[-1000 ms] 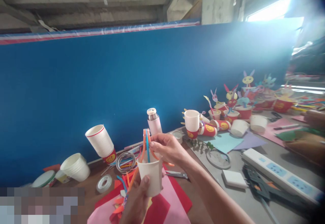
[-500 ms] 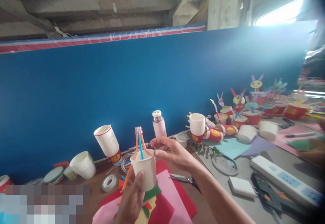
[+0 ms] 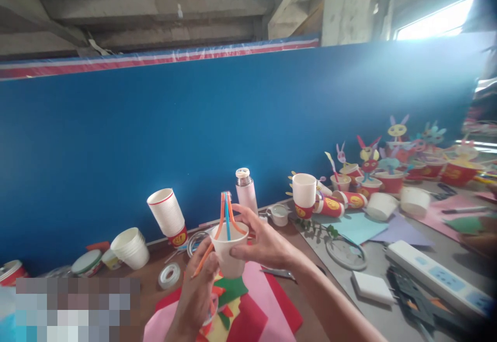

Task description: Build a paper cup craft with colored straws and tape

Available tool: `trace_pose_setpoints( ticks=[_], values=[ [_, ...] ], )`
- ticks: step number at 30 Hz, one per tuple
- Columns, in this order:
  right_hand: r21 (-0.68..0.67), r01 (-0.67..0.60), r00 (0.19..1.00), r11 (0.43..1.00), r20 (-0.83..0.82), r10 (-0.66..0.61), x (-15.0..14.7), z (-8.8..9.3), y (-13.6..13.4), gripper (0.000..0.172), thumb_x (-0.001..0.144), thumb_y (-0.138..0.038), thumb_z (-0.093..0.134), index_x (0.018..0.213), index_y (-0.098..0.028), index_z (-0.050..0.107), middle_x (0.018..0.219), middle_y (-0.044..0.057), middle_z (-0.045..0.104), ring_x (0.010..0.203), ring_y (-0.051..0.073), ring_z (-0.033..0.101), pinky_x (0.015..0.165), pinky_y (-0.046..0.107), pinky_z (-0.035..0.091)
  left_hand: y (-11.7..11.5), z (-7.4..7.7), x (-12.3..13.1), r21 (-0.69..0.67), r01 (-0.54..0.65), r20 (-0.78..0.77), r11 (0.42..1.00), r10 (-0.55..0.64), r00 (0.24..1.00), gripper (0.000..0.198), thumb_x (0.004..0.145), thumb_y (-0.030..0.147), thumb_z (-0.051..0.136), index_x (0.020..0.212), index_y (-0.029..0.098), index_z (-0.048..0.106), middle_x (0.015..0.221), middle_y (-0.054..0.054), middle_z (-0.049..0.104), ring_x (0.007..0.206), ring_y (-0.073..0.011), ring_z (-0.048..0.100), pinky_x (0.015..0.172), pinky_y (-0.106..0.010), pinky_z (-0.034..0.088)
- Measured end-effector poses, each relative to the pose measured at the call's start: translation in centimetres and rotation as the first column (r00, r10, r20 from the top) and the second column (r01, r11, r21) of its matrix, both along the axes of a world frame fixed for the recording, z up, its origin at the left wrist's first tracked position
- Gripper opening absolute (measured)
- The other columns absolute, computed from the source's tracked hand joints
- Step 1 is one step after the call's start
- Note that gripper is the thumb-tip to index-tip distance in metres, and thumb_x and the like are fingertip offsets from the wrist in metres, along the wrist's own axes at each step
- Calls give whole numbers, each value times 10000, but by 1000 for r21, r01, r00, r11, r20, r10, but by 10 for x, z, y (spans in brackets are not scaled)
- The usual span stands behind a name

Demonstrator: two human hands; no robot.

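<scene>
A white paper cup (image 3: 232, 259) is held upright between my two hands. Orange and blue fuzzy strips (image 3: 228, 212), like pipe cleaners, rise out of it and meet at the top. Another orange strip (image 3: 204, 262) slants down at the cup's left side, by my fingers. My left hand (image 3: 200, 285) is closed on the cup's left side. From the right, my right hand (image 3: 260, 238) grips the cup, thumb on its near wall and fingers behind the rim. Below lie coloured paper sheets (image 3: 281, 300) and scissors (image 3: 279, 272), partly hidden by my right arm.
Stacked paper cups (image 3: 166, 212), a tape roll (image 3: 169, 276) and a pink thermos (image 3: 246, 195) stand around the work spot. To the right are a power strip (image 3: 438, 274), a glue gun (image 3: 417, 300), a white adapter (image 3: 373, 287) and several decorated cups (image 3: 390, 181).
My right hand has come onto the cup from beside its rim. My left hand has shifted to the cup's left side, and the cup has moved slightly right and up.
</scene>
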State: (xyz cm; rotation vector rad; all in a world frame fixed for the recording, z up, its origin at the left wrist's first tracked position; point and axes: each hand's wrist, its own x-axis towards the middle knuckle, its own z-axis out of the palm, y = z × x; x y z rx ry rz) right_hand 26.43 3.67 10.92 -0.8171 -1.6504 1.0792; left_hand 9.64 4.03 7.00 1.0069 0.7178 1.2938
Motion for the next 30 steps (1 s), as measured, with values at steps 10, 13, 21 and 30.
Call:
trace_pose_setpoints(
  ticks=[10, 13, 21, 30],
  values=[
    [55, 31, 993, 998, 110, -37, 1, -2, -1, 834, 664, -106, 616, 1374, -257, 205, 1235, 69, 497, 913, 169, 586, 830, 306, 456, 8, 14, -21, -31, 3, -182, 1000, -9, 983, 194, 695, 294, 694, 792, 129, 666, 666, -27, 685, 634, -154, 620, 650, -251, 468],
    [108, 29, 984, 994, 173, -48, 3, 2, -3, 838, 656, -96, 608, 1373, -265, 209, 1251, 66, 496, 958, 184, 578, 859, 315, 441, 6, 21, -33, -100, 74, -255, 992, -97, 962, 239, 676, 283, 709, 846, 115, 687, 696, -61, 706, 683, -182, 640, 693, -275, 469],
    [183, 14, 919, 983, 385, -85, -1, 1, -4, 824, 634, -147, 630, 1354, -263, 247, 1189, 47, 570, 942, 194, 603, 858, 317, 435, 7, 23, -45, -87, 161, -432, 983, -183, 883, 186, 672, 302, 706, 750, 134, 696, 668, -39, 678, 682, -169, 583, 679, -264, 420],
    [183, -41, 881, 982, 470, -51, -15, -19, 0, 816, 651, -226, 626, 1359, -275, 223, 1162, 35, 585, 984, 199, 590, 838, 286, 430, 6, -6, -58, -175, 239, -342, 955, -287, 895, 211, 632, 305, 735, 666, 125, 630, 530, 13, 541, 481, -81, 420, 483, -204, 294]
  ],
)
